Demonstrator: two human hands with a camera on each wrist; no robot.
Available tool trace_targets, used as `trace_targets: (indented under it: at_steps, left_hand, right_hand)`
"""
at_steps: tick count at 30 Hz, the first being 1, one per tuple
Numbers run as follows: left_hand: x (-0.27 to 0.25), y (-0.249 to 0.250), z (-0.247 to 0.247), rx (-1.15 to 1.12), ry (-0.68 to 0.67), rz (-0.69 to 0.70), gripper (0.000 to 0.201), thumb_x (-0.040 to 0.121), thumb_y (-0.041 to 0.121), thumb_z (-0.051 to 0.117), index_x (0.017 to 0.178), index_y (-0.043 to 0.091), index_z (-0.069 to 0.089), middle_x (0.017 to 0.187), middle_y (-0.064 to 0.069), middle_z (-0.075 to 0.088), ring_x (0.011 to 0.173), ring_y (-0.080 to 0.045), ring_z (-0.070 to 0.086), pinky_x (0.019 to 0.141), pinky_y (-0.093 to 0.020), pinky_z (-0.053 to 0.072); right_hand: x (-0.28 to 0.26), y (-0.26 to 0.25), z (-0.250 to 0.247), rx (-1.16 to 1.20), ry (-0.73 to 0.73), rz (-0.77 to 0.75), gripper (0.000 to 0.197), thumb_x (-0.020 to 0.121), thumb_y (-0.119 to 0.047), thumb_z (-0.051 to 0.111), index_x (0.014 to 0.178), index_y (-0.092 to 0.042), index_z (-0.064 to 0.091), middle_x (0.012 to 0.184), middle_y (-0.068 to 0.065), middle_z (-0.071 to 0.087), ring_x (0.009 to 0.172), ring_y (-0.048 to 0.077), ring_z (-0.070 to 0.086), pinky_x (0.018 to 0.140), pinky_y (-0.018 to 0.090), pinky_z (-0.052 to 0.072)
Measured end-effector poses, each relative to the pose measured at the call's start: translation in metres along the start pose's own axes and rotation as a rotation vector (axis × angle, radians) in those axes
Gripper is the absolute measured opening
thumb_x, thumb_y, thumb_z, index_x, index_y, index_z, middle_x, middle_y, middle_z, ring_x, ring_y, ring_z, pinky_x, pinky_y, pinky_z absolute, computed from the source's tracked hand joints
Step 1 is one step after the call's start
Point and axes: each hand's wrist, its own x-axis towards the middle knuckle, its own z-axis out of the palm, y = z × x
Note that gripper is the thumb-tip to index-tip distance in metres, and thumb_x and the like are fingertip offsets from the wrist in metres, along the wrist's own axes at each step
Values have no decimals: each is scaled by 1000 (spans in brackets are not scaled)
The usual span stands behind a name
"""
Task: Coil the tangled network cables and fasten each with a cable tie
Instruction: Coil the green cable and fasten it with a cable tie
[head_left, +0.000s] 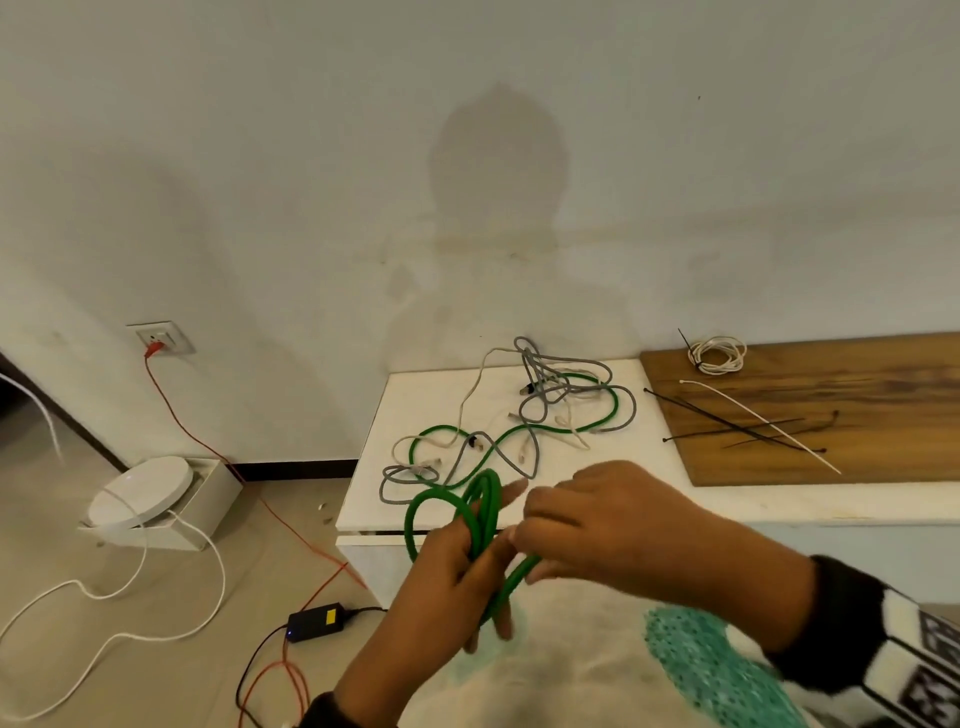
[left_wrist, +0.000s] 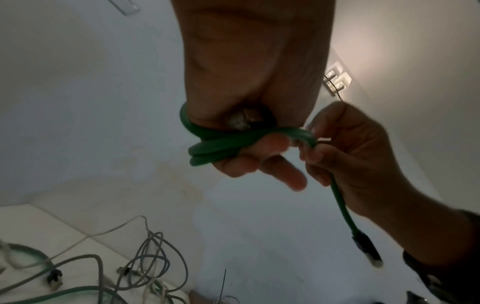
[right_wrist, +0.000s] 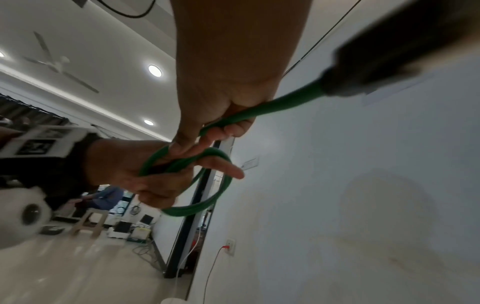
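Note:
A green network cable is looped round my left hand, whose fingers curl over the loops. My right hand grips the same cable's free end, and its dark plug hangs below the hand. In the right wrist view the green strand runs through my curled right fingers to the loop held in the left hand. The rest of the green cable trails back to a tangle of grey and white cables on the white tabletop.
A wooden board at the right carries black and white cable ties and a tied white cable coil. On the floor at left lie a white round device on a box, a black power adapter, red and white wires.

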Motion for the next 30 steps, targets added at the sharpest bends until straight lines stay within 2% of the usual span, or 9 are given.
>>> trace_targets:
  at_steps: [2, 5, 9, 14, 18, 21, 23, 25, 30]
  left_hand:
    - [-5, 4, -2, -55, -84, 15, 33, 80, 70, 39, 90, 46, 59, 43, 1, 51, 31, -8, 40, 39, -24, 37]
    - [-11, 5, -6, -207, -277, 26, 40, 78, 74, 43, 91, 43, 63, 42, 8, 45, 32, -7, 32, 47, -28, 34]
    - [-17, 8, -12, -592, -463, 3, 48, 89, 53, 52, 107, 9, 54, 43, 10, 44, 35, -7, 31, 48, -23, 37]
    - [-13, 21, -10, -1092, -629, 283, 31, 101, 28, 36, 104, 0, 48, 38, 1, 23, 30, -9, 20, 45, -23, 35]
    - [-8, 22, -11, -1221, -608, 370, 27, 101, 26, 31, 100, 2, 45, 38, 2, 25, 29, -10, 22, 38, -23, 29]
    - [-8, 19, -12, -1272, -534, 394, 26, 101, 26, 31, 97, 3, 44, 37, 2, 25, 28, -10, 22, 37, -23, 27]
    - [-9, 18, -11, -1323, -518, 401, 26, 101, 27, 31, 95, 4, 43, 36, 3, 24, 28, -10, 21, 36, -22, 27]
    - [-10, 16, -9, -1347, -505, 408, 26, 101, 27, 31, 95, 5, 43, 36, 3, 24, 27, -10, 21, 36, -21, 26]
    - [-7, 8, -6, -1313, -450, 406, 24, 101, 24, 32, 93, 5, 44, 37, 2, 24, 28, -12, 21, 39, -24, 29]
  right_hand:
    - [0, 11, -9, 27, 18, 49, 25, 85, -49, 44, 91, -26, 40, 76, -8, 58, 47, 5, 46, 39, 18, 36]
    - [-1, 20, -10, 72, 80, 92, 27, 84, -52, 41, 84, -27, 35, 69, -10, 51, 47, 5, 37, 42, 15, 23]
    - [-6, 19, 0, 349, 260, 225, 29, 90, -56, 40, 86, -27, 37, 68, -15, 42, 54, 9, 38, 48, 14, 26]
    - [2, -7, 24, 1039, 362, 431, 22, 100, -41, 31, 98, -28, 47, 77, -22, 53, 64, -3, 49, 56, 10, 37]
    - [12, -38, 28, 1483, 220, 731, 48, 88, -60, 22, 93, -26, 56, 60, -9, 38, 50, 2, 31, 51, 13, 30]
    - [20, -49, 27, 1549, 219, 804, 60, 78, -80, 27, 101, -34, 56, 64, -9, 36, 54, 1, 32, 54, 13, 31]
    - [26, -56, 26, 1573, 179, 788, 58, 72, -75, 40, 119, -42, 49, 80, -18, 53, 68, -6, 47, 59, 11, 37]
    - [31, -63, 28, 1660, 180, 802, 53, 75, -68, 50, 120, -40, 52, 91, -9, 60, 77, 4, 52, 60, 14, 38]
    - [36, -65, 27, 1600, 367, 913, 52, 76, -63, 38, 105, -26, 59, 67, -11, 51, 56, 2, 46, 53, 12, 35]
